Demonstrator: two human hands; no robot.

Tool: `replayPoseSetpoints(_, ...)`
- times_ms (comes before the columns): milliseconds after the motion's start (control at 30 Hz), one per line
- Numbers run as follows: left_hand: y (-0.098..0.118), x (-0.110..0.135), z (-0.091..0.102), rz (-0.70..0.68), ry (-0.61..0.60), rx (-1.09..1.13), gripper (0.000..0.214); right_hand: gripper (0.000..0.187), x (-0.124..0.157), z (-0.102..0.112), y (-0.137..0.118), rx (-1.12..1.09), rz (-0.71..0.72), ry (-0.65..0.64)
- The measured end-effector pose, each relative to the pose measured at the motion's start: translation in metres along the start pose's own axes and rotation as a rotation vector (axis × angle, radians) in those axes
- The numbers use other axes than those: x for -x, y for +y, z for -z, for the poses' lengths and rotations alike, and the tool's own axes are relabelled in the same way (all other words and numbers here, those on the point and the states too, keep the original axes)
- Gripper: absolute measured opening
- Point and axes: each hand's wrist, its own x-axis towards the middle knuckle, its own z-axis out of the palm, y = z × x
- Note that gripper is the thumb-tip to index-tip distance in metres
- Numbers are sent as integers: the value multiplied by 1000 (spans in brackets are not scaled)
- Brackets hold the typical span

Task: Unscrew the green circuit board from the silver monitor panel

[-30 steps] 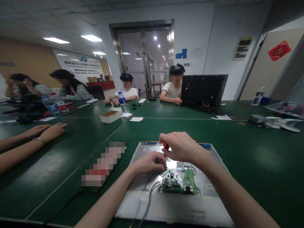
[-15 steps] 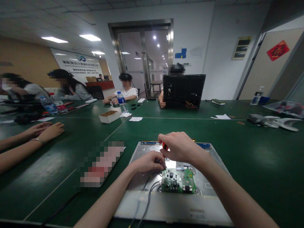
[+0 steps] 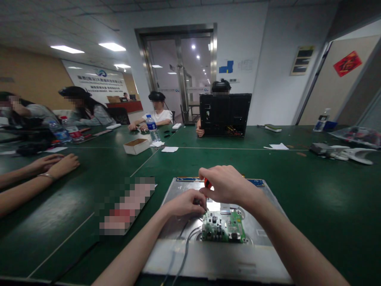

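Note:
A green circuit board [image 3: 224, 227] lies on the back of a flat metal display panel [image 3: 256, 248] in front of me. My right hand [image 3: 228, 184] is closed around the red and black handle of a screwdriver [image 3: 207, 183], held upright over the board's upper left corner. Beside it, my left hand [image 3: 190, 201] is closed in a pinch close to the screwdriver's lower end. Whatever sits between those left fingertips is hidden. Thin grey cables [image 3: 185, 258] run from the board's left side toward me.
Left of the panel lies a blurred-out flat object [image 3: 127, 208]. Another person's hands [image 3: 61, 165] rest farther left. A small open box [image 3: 137, 146], a water bottle [image 3: 151, 128] and paper [image 3: 170, 149] stand beyond. Across the table a person holds up a black panel [image 3: 224, 115].
My hands and the screwdriver stay almost in place over the board's corner. Across the table, the black panel has shifted slightly to the left.

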Motion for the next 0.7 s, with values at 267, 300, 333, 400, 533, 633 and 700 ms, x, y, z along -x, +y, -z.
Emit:
replayPoseSetpoints(267, 4, 1, 0, 13, 17, 18, 6, 16, -1, 0, 0, 5, -10, -1)
replayPoseSetpoints(300, 4, 1, 0, 14, 17, 21, 6, 16, -1, 1, 0, 4, -10, -5)
replayPoseSetpoints(333, 4, 1, 0, 15, 16, 22, 6, 16, -1, 1, 0, 5, -9, -7)
replayPoseSetpoints(400, 5, 1, 0, 15, 8, 19, 7, 16, -1, 1, 0, 8, -6, -11)
replayPoseSetpoints(533, 5, 1, 0, 13, 6, 15, 8, 17, 0, 2, 0, 23, -14, -16)
replayPoseSetpoints(633, 5, 1, 0, 7, 8, 14, 8, 17, 2, 3, 0, 4, -2, -20)
replayPoseSetpoints(700, 5, 1, 0, -2, 3, 8, 8, 15, 3, 3, 0, -11, 11, -10)
